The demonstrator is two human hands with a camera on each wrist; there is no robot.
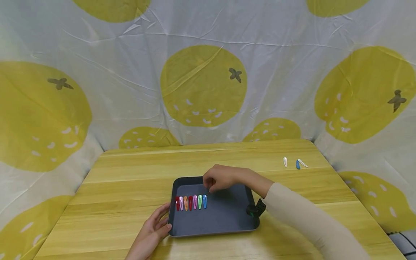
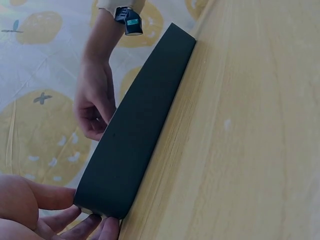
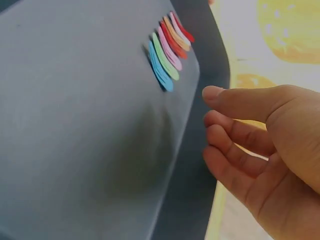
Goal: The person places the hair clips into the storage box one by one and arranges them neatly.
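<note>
Lying side by side in the left half of a shallow, dark grey rectangular tray (image 1: pixel 232 220): a row of seven glossy, multicoloured, teardrop-shaped hair clips (image 1: pixel 190 203), set lengthwise from far rim toward near rim, ending on the right in a bright blue clip (image 1: pixel 204 202). At that blue end, much nearer to the right hand (image 1: pixel 221 177) than to the left; seen from the right hand, just to the left and nearer the body. Probably the relation to mind for any placing beside the row. Hovering by the far rim, on the right: loosely bent fingers, grasping nothing. At the near left corner, gripping the tray between thumb and fingers: the left hand (image 1: pixel 151 229). Farther out, on the pale wooden tabletop (image 1: pixel 113 202), well to the right: two slim white clips (image 1: pixel 285 162) and a loose blue clip (image 1: pixel 298 164), visible only from the head. Plain from the right wrist alone: the gap between thumb and fingers. From the left wrist: outer tray wall and fingers at the corner's underside, but no clips.
</note>
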